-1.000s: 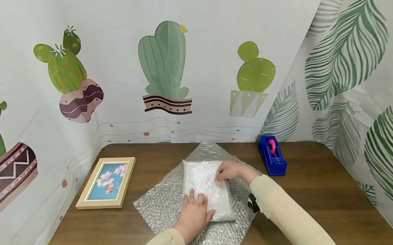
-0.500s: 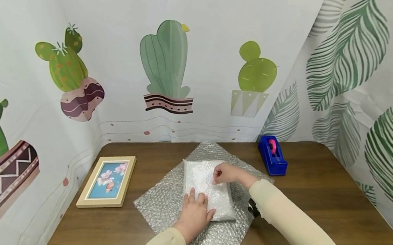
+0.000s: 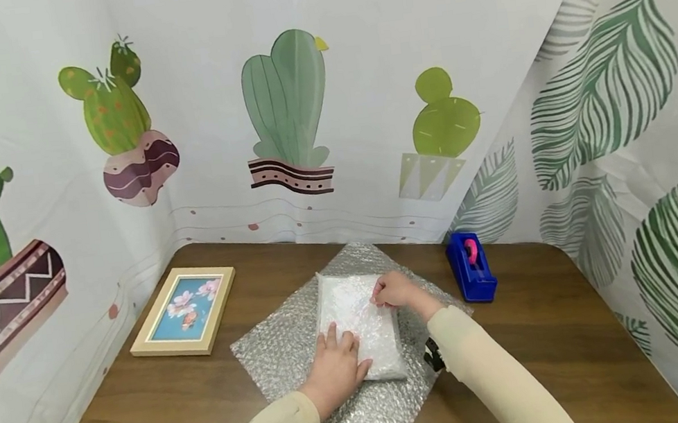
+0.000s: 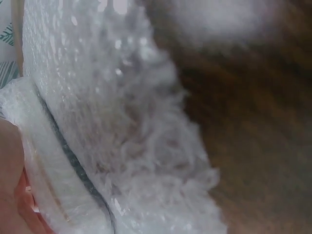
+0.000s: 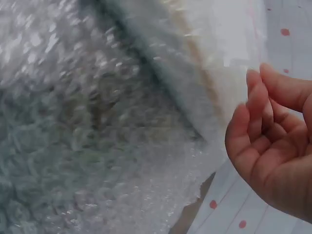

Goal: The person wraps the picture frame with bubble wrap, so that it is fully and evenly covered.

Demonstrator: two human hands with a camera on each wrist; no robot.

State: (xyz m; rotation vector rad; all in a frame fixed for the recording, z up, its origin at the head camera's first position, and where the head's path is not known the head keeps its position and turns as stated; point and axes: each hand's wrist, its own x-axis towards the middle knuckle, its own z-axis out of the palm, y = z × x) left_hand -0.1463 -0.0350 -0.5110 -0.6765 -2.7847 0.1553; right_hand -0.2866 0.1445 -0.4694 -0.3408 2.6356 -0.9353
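Note:
A flat packet (image 3: 348,294) wrapped in bubble wrap lies at the middle of the table, on a larger spread sheet of bubble wrap (image 3: 279,344). My left hand (image 3: 335,372) rests on the packet's lower left part with fingers spread. Over its upper right edge is my right hand (image 3: 395,290), fingers curled and thumb tip against the index finger. In the right wrist view these fingertips come right at the packet's edge; I cannot tell whether they pinch a thin film there. Through the wrap, a tan edge (image 5: 197,58) shows.
At the left of the wooden table (image 3: 536,342) lies a light wood picture frame (image 3: 184,313) with a blossom picture. A blue tape dispenser (image 3: 471,270) with a pink roll stands at the right. Printed cloth (image 3: 357,42) hangs behind.
My right hand has shifted slightly left, then back up and right along the packet's upper right side. The left hand keeps its place on the packet.

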